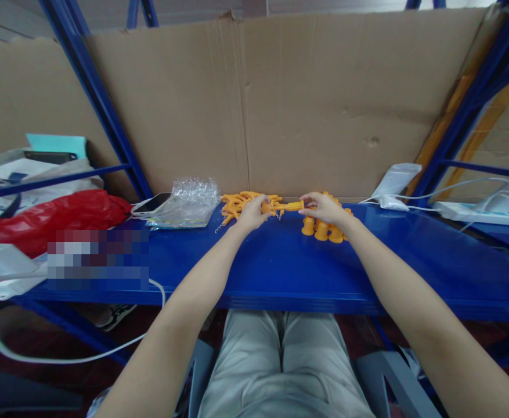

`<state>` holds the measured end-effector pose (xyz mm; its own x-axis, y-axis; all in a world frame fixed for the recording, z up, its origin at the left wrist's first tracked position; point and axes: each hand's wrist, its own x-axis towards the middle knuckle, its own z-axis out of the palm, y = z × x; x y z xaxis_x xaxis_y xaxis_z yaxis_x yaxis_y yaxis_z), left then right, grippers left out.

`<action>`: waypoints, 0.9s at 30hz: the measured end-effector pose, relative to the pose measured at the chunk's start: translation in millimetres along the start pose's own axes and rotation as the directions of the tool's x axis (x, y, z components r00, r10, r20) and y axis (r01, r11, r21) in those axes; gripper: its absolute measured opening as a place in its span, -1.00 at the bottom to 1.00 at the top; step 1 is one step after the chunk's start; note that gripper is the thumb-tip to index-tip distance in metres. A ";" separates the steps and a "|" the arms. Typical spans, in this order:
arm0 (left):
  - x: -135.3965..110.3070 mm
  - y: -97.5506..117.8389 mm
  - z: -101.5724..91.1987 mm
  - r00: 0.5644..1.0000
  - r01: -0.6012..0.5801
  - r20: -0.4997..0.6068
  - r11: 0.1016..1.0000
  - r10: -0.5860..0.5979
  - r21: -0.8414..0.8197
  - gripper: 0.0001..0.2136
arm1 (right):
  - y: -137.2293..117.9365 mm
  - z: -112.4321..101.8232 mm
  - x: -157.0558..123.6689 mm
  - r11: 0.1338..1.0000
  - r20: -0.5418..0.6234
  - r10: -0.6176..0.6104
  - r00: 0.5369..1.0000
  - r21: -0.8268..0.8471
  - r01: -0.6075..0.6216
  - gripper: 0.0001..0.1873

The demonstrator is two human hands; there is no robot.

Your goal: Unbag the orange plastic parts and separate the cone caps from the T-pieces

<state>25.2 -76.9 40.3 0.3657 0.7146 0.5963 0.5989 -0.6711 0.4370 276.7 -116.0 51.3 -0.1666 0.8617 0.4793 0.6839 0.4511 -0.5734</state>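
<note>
My left hand is closed on an orange corkscrew, beside a pile of orange pieces with thin metal spirals sticking out. My right hand has its thumb and fingers at the end of an orange tube-shaped piece. That piece lies level between my hands, its left end meeting what the left hand holds; whether the two are joined I cannot tell. Several orange flared cups stand upright under and beside my right hand, which partly hides them.
Clear plastic bags and a phone lie left of the pile on the blue shelf. Further left are a red bag and a white cable. A cardboard sheet stands behind. At right lie a white packet and power strip.
</note>
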 end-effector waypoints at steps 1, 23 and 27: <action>0.0 0.3 0.0 1.000 -0.001 -0.003 1.000 0.001 0.003 -0.70 | -0.9 -0.2 -0.2 1.000 0.003 0.010 1.000 0.016 -0.011 -0.68; -1.1 5.4 -2.1 0.999 -0.022 -0.035 1.000 0.022 0.008 -0.71 | -13.8 0.4 -1.9 0.986 0.034 0.148 0.988 0.070 -0.150 -0.81; -0.9 5.1 -2.2 0.999 -0.022 -0.028 1.000 0.022 0.007 -0.70 | -6.3 0.3 -1.5 0.989 0.044 0.130 0.991 0.059 -0.132 -0.65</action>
<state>26.4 -81.5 43.5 0.3588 0.6936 0.6247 0.5954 -0.6855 0.4191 272.5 -120.1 54.0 -0.1073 0.9223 0.3713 0.6568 0.3461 -0.6700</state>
